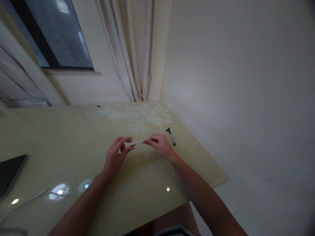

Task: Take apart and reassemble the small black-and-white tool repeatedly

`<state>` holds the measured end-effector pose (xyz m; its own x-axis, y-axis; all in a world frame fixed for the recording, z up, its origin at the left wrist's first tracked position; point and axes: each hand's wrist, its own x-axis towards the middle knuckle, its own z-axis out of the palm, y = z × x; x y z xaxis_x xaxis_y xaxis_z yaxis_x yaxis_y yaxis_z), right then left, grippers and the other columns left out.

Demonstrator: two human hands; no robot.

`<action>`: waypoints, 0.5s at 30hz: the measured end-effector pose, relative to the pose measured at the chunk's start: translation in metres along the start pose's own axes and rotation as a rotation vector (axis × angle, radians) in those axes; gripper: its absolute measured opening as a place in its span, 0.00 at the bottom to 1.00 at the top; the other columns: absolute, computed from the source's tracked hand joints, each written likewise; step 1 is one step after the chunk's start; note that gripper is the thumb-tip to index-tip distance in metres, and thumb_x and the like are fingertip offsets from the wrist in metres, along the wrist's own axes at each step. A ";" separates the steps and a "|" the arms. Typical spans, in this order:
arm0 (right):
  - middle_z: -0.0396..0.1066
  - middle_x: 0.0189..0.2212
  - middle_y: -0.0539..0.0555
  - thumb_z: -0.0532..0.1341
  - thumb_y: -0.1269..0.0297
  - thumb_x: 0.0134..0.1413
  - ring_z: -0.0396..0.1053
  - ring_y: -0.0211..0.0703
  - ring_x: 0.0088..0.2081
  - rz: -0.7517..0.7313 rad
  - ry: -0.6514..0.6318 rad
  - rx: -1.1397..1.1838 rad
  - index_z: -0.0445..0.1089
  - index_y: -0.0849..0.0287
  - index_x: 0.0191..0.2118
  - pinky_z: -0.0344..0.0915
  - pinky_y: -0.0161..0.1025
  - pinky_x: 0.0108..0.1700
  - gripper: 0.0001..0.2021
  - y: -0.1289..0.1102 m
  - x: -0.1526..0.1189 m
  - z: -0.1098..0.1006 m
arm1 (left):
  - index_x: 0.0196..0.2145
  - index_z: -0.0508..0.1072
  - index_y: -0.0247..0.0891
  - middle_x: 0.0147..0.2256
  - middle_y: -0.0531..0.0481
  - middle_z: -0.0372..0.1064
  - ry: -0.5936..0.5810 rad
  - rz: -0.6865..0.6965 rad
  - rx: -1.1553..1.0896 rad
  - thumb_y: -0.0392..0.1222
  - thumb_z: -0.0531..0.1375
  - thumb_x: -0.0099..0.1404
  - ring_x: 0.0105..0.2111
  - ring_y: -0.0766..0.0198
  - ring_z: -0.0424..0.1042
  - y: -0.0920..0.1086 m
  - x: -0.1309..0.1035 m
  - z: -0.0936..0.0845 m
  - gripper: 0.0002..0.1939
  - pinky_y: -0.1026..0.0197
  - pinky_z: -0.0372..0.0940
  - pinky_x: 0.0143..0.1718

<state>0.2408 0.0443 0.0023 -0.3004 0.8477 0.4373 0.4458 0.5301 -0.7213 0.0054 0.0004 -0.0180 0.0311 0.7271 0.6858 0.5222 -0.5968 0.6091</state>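
Note:
Between the thumb and fingers of my left hand (117,153) is a small dark and silvery piece (131,141), too small to make out fully. My right hand (159,144) pinches the right end of a thin whitish stick (137,143). The stick's left end meets the small piece. Both hands are above the pale green table (147,183). Just right of my right hand, a razor (172,136) with a black head and grey handle lies on the table.
A dark flat device (11,173) lies at the left edge, with a pale cable (27,202) in front of it. A small black object (98,106) is near the table's back edge. Behind are curtains (137,49) and a window; a wall (233,82) runs along the right.

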 end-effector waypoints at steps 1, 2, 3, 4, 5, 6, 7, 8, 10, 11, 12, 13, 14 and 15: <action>0.73 0.23 0.51 0.65 0.43 0.64 0.67 0.39 0.28 0.005 -0.003 -0.009 0.83 0.57 0.30 0.58 0.37 0.34 0.23 0.000 0.000 0.000 | 0.49 0.78 0.40 0.39 0.50 0.71 -0.007 0.010 0.002 0.46 0.66 0.69 0.27 0.69 0.66 0.000 0.000 0.000 0.13 0.64 0.67 0.32; 0.74 0.24 0.52 0.66 0.44 0.63 0.68 0.40 0.30 0.006 0.029 -0.028 0.83 0.57 0.31 0.59 0.38 0.35 0.21 0.001 0.000 0.000 | 0.49 0.78 0.40 0.39 0.50 0.71 -0.017 0.021 0.002 0.46 0.66 0.69 0.27 0.69 0.66 0.000 -0.001 0.001 0.13 0.64 0.67 0.32; 0.75 0.25 0.52 0.68 0.45 0.62 0.69 0.41 0.31 0.003 0.087 -0.051 0.83 0.57 0.31 0.59 0.38 0.37 0.20 0.001 0.001 -0.001 | 0.49 0.78 0.40 0.39 0.50 0.71 -0.024 0.032 0.002 0.46 0.66 0.69 0.27 0.69 0.66 0.000 -0.001 0.001 0.13 0.64 0.66 0.32; 0.76 0.27 0.53 0.69 0.46 0.61 0.70 0.41 0.33 0.001 0.140 -0.066 0.84 0.56 0.32 0.60 0.38 0.38 0.18 0.001 0.001 -0.001 | 0.49 0.78 0.39 0.39 0.50 0.71 -0.029 0.041 0.002 0.46 0.66 0.69 0.27 0.69 0.66 -0.001 -0.001 0.001 0.13 0.64 0.66 0.32; 0.76 0.27 0.54 0.70 0.47 0.60 0.70 0.41 0.33 0.000 0.163 -0.066 0.84 0.56 0.33 0.60 0.38 0.39 0.17 0.002 0.001 -0.002 | 0.49 0.77 0.39 0.39 0.51 0.71 -0.030 0.047 0.002 0.45 0.66 0.69 0.27 0.69 0.66 -0.001 -0.001 0.001 0.13 0.64 0.66 0.32; 0.77 0.28 0.54 0.70 0.47 0.60 0.69 0.41 0.33 -0.001 0.144 -0.051 0.84 0.56 0.33 0.61 0.38 0.39 0.16 0.003 0.002 -0.002 | 0.50 0.77 0.39 0.40 0.51 0.71 -0.029 0.048 0.005 0.45 0.66 0.69 0.27 0.70 0.65 -0.001 -0.001 0.001 0.13 0.64 0.66 0.33; 0.76 0.27 0.53 0.70 0.48 0.60 0.69 0.40 0.32 -0.003 0.093 -0.025 0.84 0.57 0.33 0.61 0.38 0.37 0.16 0.003 0.002 -0.002 | 0.51 0.77 0.40 0.40 0.51 0.71 -0.029 0.046 0.009 0.45 0.66 0.70 0.28 0.70 0.65 -0.001 -0.002 0.001 0.14 0.64 0.66 0.33; 0.76 0.27 0.53 0.70 0.48 0.60 0.68 0.39 0.31 -0.005 0.035 0.004 0.84 0.57 0.33 0.60 0.37 0.36 0.16 0.004 0.002 -0.002 | 0.51 0.77 0.40 0.40 0.51 0.71 -0.029 0.045 0.013 0.44 0.66 0.70 0.28 0.70 0.65 -0.001 -0.002 0.001 0.14 0.65 0.66 0.33; 0.76 0.26 0.52 0.70 0.49 0.60 0.68 0.39 0.30 -0.010 -0.008 0.032 0.84 0.57 0.32 0.60 0.36 0.35 0.16 0.005 0.003 -0.002 | 0.51 0.77 0.40 0.40 0.51 0.71 -0.030 0.048 0.014 0.44 0.66 0.69 0.28 0.70 0.65 0.000 -0.002 0.001 0.14 0.65 0.66 0.32; 0.76 0.26 0.52 0.71 0.49 0.59 0.68 0.39 0.30 -0.011 0.025 0.022 0.84 0.57 0.32 0.60 0.36 0.35 0.16 0.005 0.003 -0.002 | 0.50 0.77 0.39 0.40 0.51 0.71 -0.028 0.052 0.012 0.44 0.66 0.69 0.28 0.69 0.65 0.000 -0.002 0.001 0.13 0.66 0.66 0.31; 0.76 0.26 0.53 0.71 0.49 0.59 0.68 0.39 0.31 -0.011 0.081 0.004 0.84 0.57 0.32 0.61 0.37 0.36 0.16 0.006 0.003 -0.002 | 0.49 0.77 0.39 0.39 0.51 0.71 -0.026 0.054 0.009 0.45 0.67 0.69 0.27 0.69 0.65 0.000 -0.002 0.001 0.13 0.66 0.65 0.30; 0.76 0.26 0.53 0.71 0.48 0.58 0.68 0.40 0.32 -0.010 0.133 -0.009 0.84 0.57 0.32 0.61 0.37 0.37 0.16 0.006 0.003 -0.002 | 0.48 0.77 0.39 0.39 0.51 0.71 -0.025 0.054 0.007 0.45 0.67 0.69 0.27 0.69 0.65 0.001 -0.001 0.001 0.13 0.66 0.65 0.29; 0.76 0.27 0.53 0.71 0.48 0.58 0.68 0.40 0.32 -0.011 0.150 -0.008 0.84 0.57 0.32 0.61 0.37 0.37 0.16 0.006 0.003 -0.001 | 0.48 0.77 0.39 0.39 0.51 0.71 -0.025 0.052 0.007 0.45 0.67 0.69 0.27 0.69 0.65 0.001 -0.001 0.001 0.13 0.66 0.65 0.29; 0.76 0.27 0.53 0.71 0.47 0.58 0.68 0.40 0.31 -0.011 0.127 0.009 0.84 0.57 0.32 0.61 0.37 0.36 0.17 0.006 0.003 -0.001 | 0.49 0.77 0.39 0.39 0.51 0.71 -0.024 0.050 0.009 0.45 0.66 0.69 0.27 0.69 0.65 0.002 -0.001 0.001 0.13 0.66 0.66 0.30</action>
<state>0.2437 0.0496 0.0001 -0.1962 0.8380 0.5091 0.4352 0.5397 -0.7206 0.0073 -0.0011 -0.0181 0.0781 0.7044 0.7055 0.5271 -0.6298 0.5705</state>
